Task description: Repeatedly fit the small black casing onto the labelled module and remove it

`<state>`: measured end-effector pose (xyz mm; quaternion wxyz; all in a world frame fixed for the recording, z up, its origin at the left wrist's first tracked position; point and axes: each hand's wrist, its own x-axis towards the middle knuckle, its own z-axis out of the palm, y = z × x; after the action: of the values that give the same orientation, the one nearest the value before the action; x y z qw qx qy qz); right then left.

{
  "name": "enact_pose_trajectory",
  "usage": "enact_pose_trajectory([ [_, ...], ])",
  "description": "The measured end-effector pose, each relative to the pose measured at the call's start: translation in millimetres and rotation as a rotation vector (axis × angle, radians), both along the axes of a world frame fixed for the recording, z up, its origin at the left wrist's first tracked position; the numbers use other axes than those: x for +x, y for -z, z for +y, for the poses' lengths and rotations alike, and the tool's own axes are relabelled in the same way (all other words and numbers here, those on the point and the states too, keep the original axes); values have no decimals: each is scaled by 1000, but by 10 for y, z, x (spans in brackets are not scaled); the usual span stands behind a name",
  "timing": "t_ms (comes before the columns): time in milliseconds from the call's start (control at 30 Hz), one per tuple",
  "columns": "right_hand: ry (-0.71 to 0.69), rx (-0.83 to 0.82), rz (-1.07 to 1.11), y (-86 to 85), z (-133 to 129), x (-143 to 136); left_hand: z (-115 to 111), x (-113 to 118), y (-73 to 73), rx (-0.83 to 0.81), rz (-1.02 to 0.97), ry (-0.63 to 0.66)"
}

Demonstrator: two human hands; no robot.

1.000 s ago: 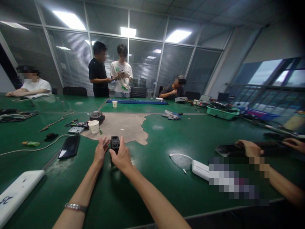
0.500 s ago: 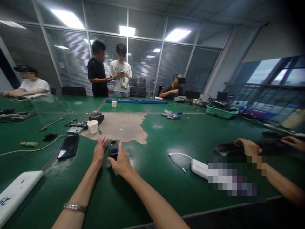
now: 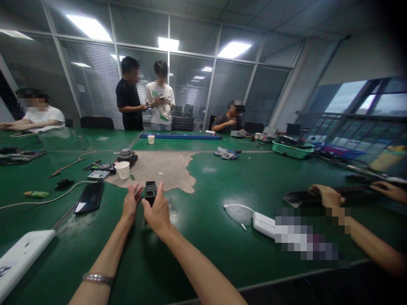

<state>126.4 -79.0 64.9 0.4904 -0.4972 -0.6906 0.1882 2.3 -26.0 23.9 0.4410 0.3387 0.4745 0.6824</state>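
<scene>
One black device [image 3: 150, 186], clamped in right hand [image 3: 159, 214], is freshly re-tilted, seemingly mid-turn; left hand [image 3: 130, 202] spread alongside, contact unclear.

Light ran dim; ceiling panels [image 3: 89, 28] glared white, window [image 3: 346, 97] gave pale daylight; tabletop [image 3: 238, 178] shone in patches; wide-angle view slanted toward edges, upper right corner went black

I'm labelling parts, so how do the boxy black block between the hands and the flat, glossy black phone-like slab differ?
The boxy black block is held in the right hand; the flat, glossy black phone-like slab lies on the green table. The block is thick, with openings in its face; the slab is thin and smooth-faced. Both are black and roughly rectangular.
</scene>
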Motion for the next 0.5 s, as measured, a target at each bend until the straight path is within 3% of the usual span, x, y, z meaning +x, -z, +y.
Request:
enact_pose_trajectory([
  [100, -9, 58, 65, -192, 39, 165, -7, 2, 8, 0, 4, 2],
  [200, -3, 116, 94, -227, 105, 445, -5, 8, 6, -15, 2, -3],
  [367, 90, 68, 45, 59, 191, 961, 5, 7, -2, -25, 3, -3],
  [500, 125, 28, 14, 297, 170, 1169, 9, 3, 2, -29, -1, -4],
])
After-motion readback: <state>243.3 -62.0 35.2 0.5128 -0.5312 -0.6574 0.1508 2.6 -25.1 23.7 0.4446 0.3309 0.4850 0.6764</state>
